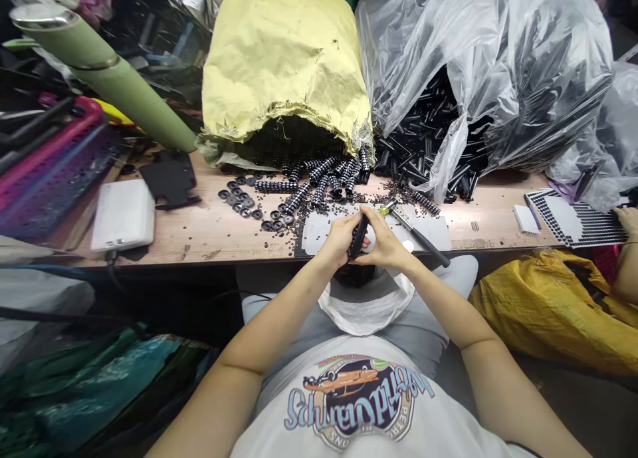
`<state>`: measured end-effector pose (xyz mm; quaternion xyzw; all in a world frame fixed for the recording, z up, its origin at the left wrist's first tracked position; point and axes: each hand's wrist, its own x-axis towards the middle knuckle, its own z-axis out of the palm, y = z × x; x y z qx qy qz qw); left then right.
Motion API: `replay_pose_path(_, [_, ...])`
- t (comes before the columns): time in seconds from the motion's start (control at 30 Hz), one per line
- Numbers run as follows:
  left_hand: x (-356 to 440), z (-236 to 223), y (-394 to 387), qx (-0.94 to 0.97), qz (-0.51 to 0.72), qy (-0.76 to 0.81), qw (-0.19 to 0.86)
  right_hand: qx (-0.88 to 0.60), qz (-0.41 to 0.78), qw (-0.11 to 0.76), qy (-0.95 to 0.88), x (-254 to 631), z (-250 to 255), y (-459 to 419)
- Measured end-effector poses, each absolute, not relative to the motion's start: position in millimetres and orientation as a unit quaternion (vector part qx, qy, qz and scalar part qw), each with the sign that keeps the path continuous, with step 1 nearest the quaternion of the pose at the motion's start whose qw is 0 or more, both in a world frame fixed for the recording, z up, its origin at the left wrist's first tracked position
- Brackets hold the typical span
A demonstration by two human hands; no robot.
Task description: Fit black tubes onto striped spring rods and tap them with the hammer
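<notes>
Between my hands, at the table's front edge, is a dark tube-shaped piece (357, 236) standing at a slant. My left hand (339, 237) wraps its fingers round it. My right hand (386, 240) grips the same piece, thumb and fingers curved about its two ends. Just behind them lies a pale flat sheet (319, 227) on the tabletop. A tool with a black handle (423, 237) and a yellow-green part near its head rests to the right of my hands. Below, an open white bag (366, 312) in my lap has dark contents.
Ribbed black-and-white rollers (299, 197) spill from a yellow sack (284, 59). Black rings (239, 199) and tiny dark bits lie nearby. Clear plastic bags (478, 52) hold black tubes. A white box (123, 215) and green flask (134, 99) stand left. Another person's hand (629, 222) is far right.
</notes>
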<state>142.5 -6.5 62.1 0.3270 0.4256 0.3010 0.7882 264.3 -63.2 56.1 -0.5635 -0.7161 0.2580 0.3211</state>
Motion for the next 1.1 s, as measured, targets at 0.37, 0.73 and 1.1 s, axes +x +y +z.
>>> replay_pose_path(0.37, [142.0,16.3,-9.5,0.831,0.265,0.39,0.296,-0.653,0.159,0.279,-0.686,266.3,24.2,-59.9])
replay_pose_path(0.73, [127.4,4.9,0.5,0.952,0.146,0.265,0.044,-0.849,0.079,0.102,-0.512,335.8,45.4,-113.1])
replay_pose_path(1.1, [149.5,-0.7,-26.5,0.938,0.128,0.319,0.05,-0.816,0.046,0.125,-0.562,284.8,69.4,-128.7])
